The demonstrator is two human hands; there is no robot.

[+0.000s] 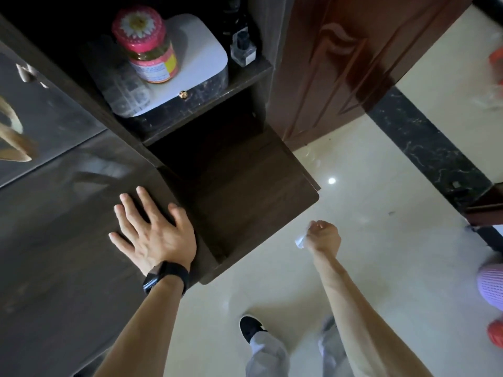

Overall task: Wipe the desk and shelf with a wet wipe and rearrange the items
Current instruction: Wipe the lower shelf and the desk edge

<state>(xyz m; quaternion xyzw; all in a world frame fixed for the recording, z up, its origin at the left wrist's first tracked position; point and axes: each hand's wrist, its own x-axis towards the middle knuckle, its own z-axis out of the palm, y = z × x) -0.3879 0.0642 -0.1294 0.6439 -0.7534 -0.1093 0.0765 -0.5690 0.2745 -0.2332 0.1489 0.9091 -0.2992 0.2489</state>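
Note:
My left hand (153, 229) lies flat with fingers spread on the dark desk top (54, 254), near its right edge; a black watch sits on the wrist. My right hand (324, 236) hangs over the pale floor to the right of the shelf unit, closed around a crumpled white wet wipe (300, 242) that pokes out at its left. The lower shelf board (245, 202) is bare. On the upper shelf (245, 77) stand a white-lidded dark box (190, 85) with a pink-capped jar (147, 44) on it and a small ink bottle (243, 49).
A brown wooden door (340, 63) stands just right of the shelf unit. A black marble strip (424, 148) crosses the glossy floor. My legs and a black shoe (249, 327) are below. Pink and orange objects (492, 284) sit at the right edge.

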